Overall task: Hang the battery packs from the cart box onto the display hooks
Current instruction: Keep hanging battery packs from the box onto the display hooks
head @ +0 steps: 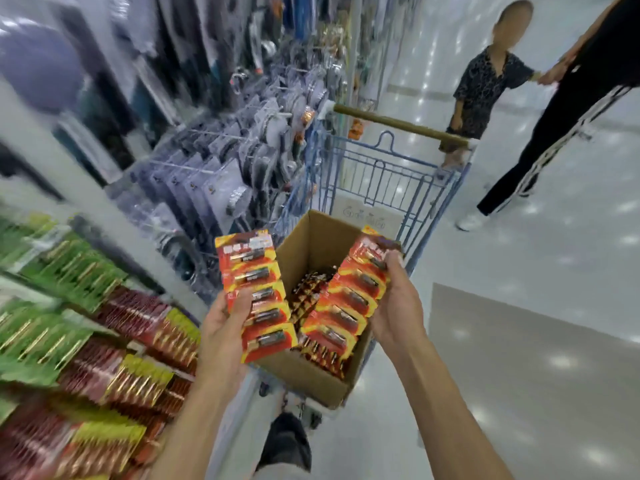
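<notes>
L hand point(221, 323) grips a fanned strip of red/yellow battery packs point(256, 299), thumb over the front, held up just left of the cardboard box point(311, 244). R hand point(398, 306) grips a second strip point(349, 299) over the box; more packs point(311, 289) lie inside. Box sits in blue cart point(381, 174); display w/ hung packs point(131, 341) at left, blurred.

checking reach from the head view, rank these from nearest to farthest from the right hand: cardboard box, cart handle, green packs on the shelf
From the right hand:
1. Cardboard box, just below and left of it, in the cart.
2. Cart handle, ahead at the cart's far end.
3. Green packs, far across on the left shelf, beyond the left hand.
</notes>
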The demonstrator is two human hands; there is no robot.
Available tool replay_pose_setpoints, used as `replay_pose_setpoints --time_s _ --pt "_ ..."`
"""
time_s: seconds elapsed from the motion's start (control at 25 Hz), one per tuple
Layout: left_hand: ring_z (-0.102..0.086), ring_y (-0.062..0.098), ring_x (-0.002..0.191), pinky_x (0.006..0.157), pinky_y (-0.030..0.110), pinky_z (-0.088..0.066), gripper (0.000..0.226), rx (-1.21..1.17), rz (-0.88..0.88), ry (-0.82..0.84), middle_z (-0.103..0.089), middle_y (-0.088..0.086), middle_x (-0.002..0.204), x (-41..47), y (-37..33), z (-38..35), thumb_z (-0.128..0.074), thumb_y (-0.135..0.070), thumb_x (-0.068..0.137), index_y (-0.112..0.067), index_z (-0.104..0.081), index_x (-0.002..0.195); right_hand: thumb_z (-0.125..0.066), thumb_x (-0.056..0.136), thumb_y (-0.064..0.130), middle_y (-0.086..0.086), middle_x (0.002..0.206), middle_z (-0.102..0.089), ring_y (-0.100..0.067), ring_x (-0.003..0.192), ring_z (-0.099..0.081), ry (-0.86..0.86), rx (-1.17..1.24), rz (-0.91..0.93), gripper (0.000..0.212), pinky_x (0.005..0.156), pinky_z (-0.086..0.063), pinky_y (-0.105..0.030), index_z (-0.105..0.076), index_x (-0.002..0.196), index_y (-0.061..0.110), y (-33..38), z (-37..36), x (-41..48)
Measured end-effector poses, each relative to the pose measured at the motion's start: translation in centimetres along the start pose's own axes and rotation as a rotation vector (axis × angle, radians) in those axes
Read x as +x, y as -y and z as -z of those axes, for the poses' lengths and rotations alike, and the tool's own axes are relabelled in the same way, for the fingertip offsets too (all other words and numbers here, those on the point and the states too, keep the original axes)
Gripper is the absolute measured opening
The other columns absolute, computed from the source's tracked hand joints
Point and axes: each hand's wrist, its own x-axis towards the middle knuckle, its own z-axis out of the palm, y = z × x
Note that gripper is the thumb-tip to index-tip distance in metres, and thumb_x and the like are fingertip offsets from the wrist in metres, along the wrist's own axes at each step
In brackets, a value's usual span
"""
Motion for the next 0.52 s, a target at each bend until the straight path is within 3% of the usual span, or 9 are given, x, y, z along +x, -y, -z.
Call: replay_pose_setpoints --time_s 0.16,0.36,0.52 --pt "-0.078 0.026 0.079 0.062 0.038 -0.064 0.029 -0.004 -0.143 -0.02 -0.08 0.01 0.101 -7.4 -2.3 3.2 -0.057 -0.026 0.096 -0.016 -0.067 0.122 -0.049 0.103 0.047 -0.015 0.108 -0.076 -0.033 0.1 -0.074 0.18 -0.207 -0.015 0.045 0.097 -0.056 -0.057 -0.063 0.125 0.009 0.5 -1.9 -5.8" --pt "-0.078 0.027 0.079 0.057 0.038 -0.064 0.026 -0.057 -0.213 -0.117 -0.08 0.013 0.102 -14.7 -4.8 7.3 -0.058 -0.021 0.098 -0.016 -0.066 0.122 -0.038 0.11 0.031 -0.02 0.121 -0.071 -0.037 0.11 -0.069 0.469 -0.365 -0.131 0.041 0.1 -0.054 -0.056 -0.059 0.132 0.003 0.6 -5.9 -11.4" --pt "-0.077 0.035 0.093 0.075 0.051 -0.065 0.034 -0.07 -0.302 -0.241 -0.078 0.013 0.11 -19.3 -7.0 11.3 -0.061 -0.028 0.091 -0.019 -0.067 0.123 -0.043 0.104 0.009 -0.02 0.114 -0.071 -0.032 0.099 -0.071 0.745 -0.447 -0.252 0.035 0.08 -0.063 -0.043 -0.057 0.132 -0.006 -0.8 -9.3 -14.8"
